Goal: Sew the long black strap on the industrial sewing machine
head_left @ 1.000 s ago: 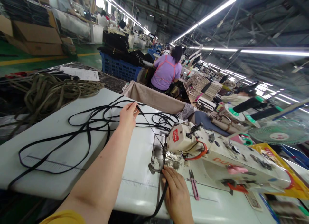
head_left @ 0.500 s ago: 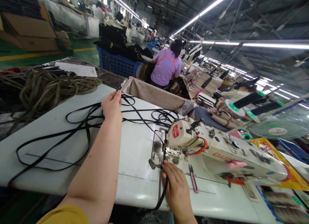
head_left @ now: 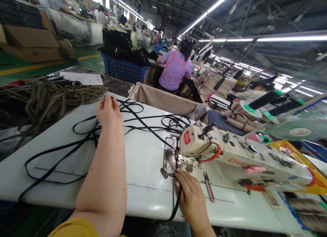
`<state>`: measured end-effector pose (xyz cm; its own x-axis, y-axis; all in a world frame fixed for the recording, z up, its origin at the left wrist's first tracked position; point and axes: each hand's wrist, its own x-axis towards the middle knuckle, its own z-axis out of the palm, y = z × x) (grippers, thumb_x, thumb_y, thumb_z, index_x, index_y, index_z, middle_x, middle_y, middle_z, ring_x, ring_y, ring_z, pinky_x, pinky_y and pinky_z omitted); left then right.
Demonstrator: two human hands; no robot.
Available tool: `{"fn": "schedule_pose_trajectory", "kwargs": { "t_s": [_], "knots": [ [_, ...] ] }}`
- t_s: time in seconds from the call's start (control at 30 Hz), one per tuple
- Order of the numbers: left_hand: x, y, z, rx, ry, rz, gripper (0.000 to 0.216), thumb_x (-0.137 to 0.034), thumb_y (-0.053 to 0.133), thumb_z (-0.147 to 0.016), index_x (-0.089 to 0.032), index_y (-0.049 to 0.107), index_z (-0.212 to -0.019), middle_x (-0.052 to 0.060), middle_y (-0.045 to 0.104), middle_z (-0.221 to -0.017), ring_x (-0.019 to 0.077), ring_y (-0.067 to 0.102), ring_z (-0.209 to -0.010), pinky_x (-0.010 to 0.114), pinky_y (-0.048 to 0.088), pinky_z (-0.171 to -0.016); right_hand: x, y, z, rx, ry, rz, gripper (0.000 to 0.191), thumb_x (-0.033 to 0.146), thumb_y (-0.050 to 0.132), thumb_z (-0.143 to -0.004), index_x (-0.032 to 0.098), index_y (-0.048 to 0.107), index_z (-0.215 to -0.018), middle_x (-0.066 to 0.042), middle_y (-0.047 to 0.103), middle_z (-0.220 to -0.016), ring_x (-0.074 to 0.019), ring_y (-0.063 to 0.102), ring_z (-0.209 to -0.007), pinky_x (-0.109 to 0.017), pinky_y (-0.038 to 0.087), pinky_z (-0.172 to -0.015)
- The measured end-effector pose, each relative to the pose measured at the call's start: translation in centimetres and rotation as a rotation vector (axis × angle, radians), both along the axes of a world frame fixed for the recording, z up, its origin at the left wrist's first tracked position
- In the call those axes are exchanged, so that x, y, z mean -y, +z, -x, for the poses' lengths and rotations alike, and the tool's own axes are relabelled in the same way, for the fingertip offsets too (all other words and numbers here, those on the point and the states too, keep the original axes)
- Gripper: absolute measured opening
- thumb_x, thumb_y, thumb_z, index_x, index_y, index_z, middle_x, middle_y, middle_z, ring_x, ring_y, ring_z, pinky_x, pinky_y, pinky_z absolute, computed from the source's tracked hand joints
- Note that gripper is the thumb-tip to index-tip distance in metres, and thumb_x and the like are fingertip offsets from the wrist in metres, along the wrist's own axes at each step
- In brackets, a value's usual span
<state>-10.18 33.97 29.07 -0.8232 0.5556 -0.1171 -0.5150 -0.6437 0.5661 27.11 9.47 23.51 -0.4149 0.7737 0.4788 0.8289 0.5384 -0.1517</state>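
Black strap (head_left: 145, 123) runs in a straight line from my left hand (head_left: 109, 109) to the needle area of a white sewing machine (head_left: 204, 146). My left hand is closed on it at the far side of the table. Just in front of the presser foot, my right hand (head_left: 190, 194) grips the same strap between thumb and fingers, and the strap hangs from there over the table's front edge. Loose loops of it lie on the white table (head_left: 145, 168). Pink thread snips (head_left: 209, 188) rest to the right of my right hand.
A bundle of olive straps (head_left: 58, 100) lies at the left, near a paper sheet (head_left: 81, 78). Beyond the table are a beige cloth bin (head_left: 163, 99), a blue crate (head_left: 124, 67) and a seated person in purple (head_left: 175, 70). Thread cones (head_left: 265, 99) and a fan (head_left: 298, 131) stand right.
My left hand has moved left and away from the machine, with the strap drawn out straighter behind it. My right hand stays at the presser foot. The view has shifted slightly.
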Motion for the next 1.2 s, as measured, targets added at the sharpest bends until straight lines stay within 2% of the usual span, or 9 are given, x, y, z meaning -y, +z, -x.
{"fn": "schedule_pose_trajectory", "kwargs": {
  "t_s": [0.2,0.33,0.4,0.5,0.6,0.7,0.8,0.97,1.2],
  "knots": [
    [0.7,1.7,-1.3,-0.121,-0.101,-0.073,0.017,-0.014,0.072,-0.084,-0.021,0.057,-0.083,-0.003,0.059,-0.076,0.0097,0.059,-0.07,0.019,0.053,-0.069,0.0,0.0,0.0,0.002,0.0,0.005,0.032,0.024,0.054,-0.11,0.023,0.07,-0.137,-0.011,0.075,-0.133,-0.0265,0.071,-0.124,-0.048,0.062,-0.103],
    [0.5,1.2,-5.0,-0.416,-0.55,-0.002,0.014,-0.017,0.075,-0.07,-0.019,0.063,-0.077,-0.002,0.06,-0.07,0.0098,0.053,-0.057,0.019,0.042,-0.054,0.0,0.2,0.1,-0.01,0.0,0.009,0.032,0.023,0.054,-0.109,0.024,0.07,-0.137,-0.01,0.074,-0.134,-0.0264,0.071,-0.124,-0.048,0.062,-0.104],
    [0.9,0.2,-8.1,-0.64,-0.829,0.07,0.017,-0.021,0.076,-0.071,-0.018,0.075,-0.088,0.0,0.063,-0.072,0.0115,0.05,-0.055,0.023,0.041,-0.053,0.0,0.1,0.1,-0.012,0.002,0.006,0.031,0.024,0.055,-0.109,0.024,0.07,-0.137,-0.01,0.074,-0.135,-0.0261,0.071,-0.124,-0.047,0.062,-0.104],
    [2.1,-2.0,-13.5,-1.035,-1.041,0.182,0.02,-0.02,0.078,-0.075,-0.019,0.08,-0.095,0.007,0.074,-0.09,0.0247,0.069,-0.087,0.035,0.054,-0.085,0.0,0.0,0.0,-0.006,0.006,0.002,0.03,0.024,0.055,-0.11,0.023,0.07,-0.136,-0.01,0.074,-0.135,-0.0262,0.071,-0.124,-0.048,0.062,-0.104],
    [3.3,-4.3,-17.5,-1.534,-0.972,0.318,0.033,-0.015,0.089,-0.065,-0.018,0.08,-0.097,0.014,0.072,-0.116,0.036,0.066,-0.112,0.044,0.05,-0.104,0.0,-0.3,-0.1,0.0,0.004,0.005,0.03,0.025,0.054,-0.11,0.023,0.069,-0.136,-0.01,0.074,-0.135,-0.0264,0.07,-0.124,-0.048,0.062,-0.104],
    [3.7,-5.9,-18.7,-1.697,-0.874,0.418,0.019,-0.013,0.083,-0.075,-0.019,0.077,-0.091,0.015,0.07,-0.116,0.0364,0.065,-0.116,0.044,0.048,-0.105,0.0,-0.4,-0.2,-0.007,0.003,0.008,0.031,0.025,0.054,-0.11,0.024,0.07,-0.137,-0.01,0.074,-0.134,-0.0262,0.071,-0.124,-0.048,0.062,-0.104],
    [3.1,-6.3,-18.0,-1.658,-0.822,0.451,0.01,-0.012,0.074,-0.085,-0.019,0.07,-0.08,0.015,0.071,-0.103,0.0358,0.066,-0.113,0.044,0.046,-0.105,0.0,-0.4,-0.2,-0.005,0.006,0.002,0.031,0.026,0.054,-0.11,0.024,0.07,-0.136,-0.01,0.075,-0.133,-0.026,0.071,-0.123,-0.048,0.062,-0.104],
    [1.9,-5.6,-15.7,-1.537,-0.734,0.545,0.011,-0.018,0.064,-0.096,-0.021,0.063,-0.086,0.014,0.07,-0.086,0.0356,0.07,-0.097,0.043,0.046,-0.096,-0.1,-0.3,-0.1,0.004,0.002,0.002,0.03,0.026,0.053,-0.111,0.024,0.07,-0.136,-0.009,0.074,-0.134,-0.0266,0.071,-0.124,-0.048,0.061,-0.103],
    [1.0,-3.5,-12.4,-1.085,-0.626,0.522,0.028,-0.017,0.064,-0.095,-0.025,0.052,-0.071,0.003,0.062,-0.072,0.026,0.06,-0.077,0.034,0.041,-0.085,-0.1,-0.2,-0.1,0.001,0.008,-0.011,0.028,0.025,0.055,-0.11,0.023,0.07,-0.134,-0.009,0.075,-0.133,-0.0259,0.071,-0.123,-0.046,0.061,-0.103]
  ]
}}
